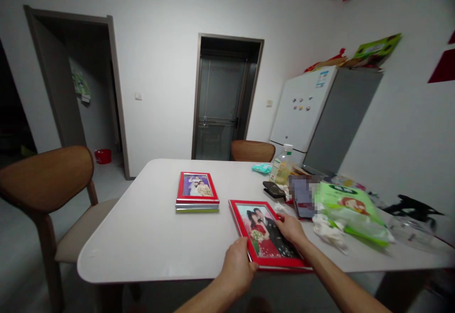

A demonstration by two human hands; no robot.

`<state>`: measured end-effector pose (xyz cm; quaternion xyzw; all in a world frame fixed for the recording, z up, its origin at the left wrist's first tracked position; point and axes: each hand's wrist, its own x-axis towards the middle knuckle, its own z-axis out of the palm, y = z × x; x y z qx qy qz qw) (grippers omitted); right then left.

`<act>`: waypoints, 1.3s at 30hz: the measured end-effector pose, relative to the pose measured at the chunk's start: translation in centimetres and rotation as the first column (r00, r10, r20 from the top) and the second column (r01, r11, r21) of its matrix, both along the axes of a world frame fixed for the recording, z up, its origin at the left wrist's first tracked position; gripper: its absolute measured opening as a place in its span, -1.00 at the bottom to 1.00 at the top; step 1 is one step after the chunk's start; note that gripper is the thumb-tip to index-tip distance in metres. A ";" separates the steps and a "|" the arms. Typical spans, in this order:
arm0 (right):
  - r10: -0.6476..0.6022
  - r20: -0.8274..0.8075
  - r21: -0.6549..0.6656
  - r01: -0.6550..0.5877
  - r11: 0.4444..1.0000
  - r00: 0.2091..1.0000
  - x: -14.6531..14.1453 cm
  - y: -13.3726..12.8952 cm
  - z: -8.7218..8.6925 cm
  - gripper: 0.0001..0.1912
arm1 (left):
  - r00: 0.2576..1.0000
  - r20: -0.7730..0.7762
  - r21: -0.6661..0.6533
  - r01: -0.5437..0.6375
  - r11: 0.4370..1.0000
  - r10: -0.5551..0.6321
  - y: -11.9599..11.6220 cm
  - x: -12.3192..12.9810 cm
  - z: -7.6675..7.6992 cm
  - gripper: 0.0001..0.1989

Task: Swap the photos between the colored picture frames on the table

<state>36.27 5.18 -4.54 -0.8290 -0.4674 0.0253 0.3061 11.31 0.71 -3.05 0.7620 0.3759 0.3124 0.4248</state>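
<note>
A red picture frame [245,230] with a photo of a couple lies at the front edge of the white table [152,237]. My left hand [237,266] grips its near left side, thumb along the border and the fingers hidden beneath. At its right side, my right hand [292,228] holds the border, with the fingertips partly hidden by the hand. Farther back and left sits a stack of picture frames [197,201], a red one with a wedding photo on top and edges of silver and yellow-green below. Neither hand touches that stack.
Right of the frame are a green tissue pack [350,206], crumpled white tissue [329,232], a phone-like device [304,199], a black wallet-like item [274,189] and a bottle [282,165] of yellowish liquid. Wooden chairs [50,175] stand at the left and behind the table.
</note>
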 end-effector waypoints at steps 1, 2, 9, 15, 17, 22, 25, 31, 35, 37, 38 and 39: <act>0.009 0.022 -0.031 -0.008 0.999 1.000 -0.1 0.0 -0.1 -0.79 | 1.000 0.002 -0.005 -0.005 1.000 0.005 0.1 -0.4 -0.1 -0.53; 0.024 0.038 -0.068 -0.021 0.997 0.999 -0.3 0.0 -0.1 -0.79 | 1.000 0.006 -0.012 -0.019 1.000 0.019 0.3 -0.8 -0.2 -0.53; 0.290 0.366 -0.027 -0.301 0.953 0.884 -9.8 3.0 2.0 -0.61 | 0.957 0.086 -0.137 -0.265 0.954 0.278 5.0 -5.7 -1.8 -0.48; 0.574 0.404 -0.059 -0.606 0.793 0.712 -21.0 8.3 3.7 -0.50 | 0.870 0.218 -0.286 -0.375 0.882 0.441 8.1 -8.6 -1.9 -0.58; 0.592 0.409 -0.069 -0.623 0.779 0.695 -22.3 9.0 3.9 -0.54 | 0.838 0.270 -0.344 -0.375 0.861 0.473 8.3 -9.2 -1.8 -0.58; 0.660 0.422 -0.102 -0.691 0.716 0.622 -23.3 6.5 4.2 -0.79 | 0.739 0.442 -0.493 -0.272 0.826 0.507 8.1 -9.8 -1.2 -0.59; 0.717 0.377 -0.060 -0.757 0.651 0.587 -23.9 3.0 4.4 -0.81 | 0.644 0.579 -0.502 -0.202 0.841 0.500 7.0 -9.5 -0.5 -0.58; 0.793 -0.183 0.319 -0.727 0.607 0.581 -23.6 -2.1 6.4 -0.59 | 0.602 0.626 -0.386 -0.314 0.868 0.496 2.3 -9.7 1.0 -0.61; 0.658 -0.692 0.570 -0.335 0.750 0.296 -22.6 -3.8 8.3 -0.46 | 0.854 0.414 0.074 -0.378 0.923 0.316 -1.3 -11.2 1.9 -0.64; 0.645 -0.747 0.608 -0.229 0.760 0.159 -22.4 -4.9 8.8 -0.43 | 0.951 0.257 0.382 -0.261 0.886 0.170 -2.5 -11.9 1.9 -0.60; 0.640 -0.758 0.610 -0.209 0.765 0.129 -22.3 -5.4 8.9 -0.42 | 0.980 0.170 0.523 -0.182 0.833 0.107 -2.9 -12.1 1.7 -0.57; 0.621 -0.775 0.595 -0.197 0.779 0.118 -22.2 -6.0 8.8 -0.39 | 0.993 0.090 0.638 -0.112 0.762 0.071 -3.2 -12.3 1.4 -0.56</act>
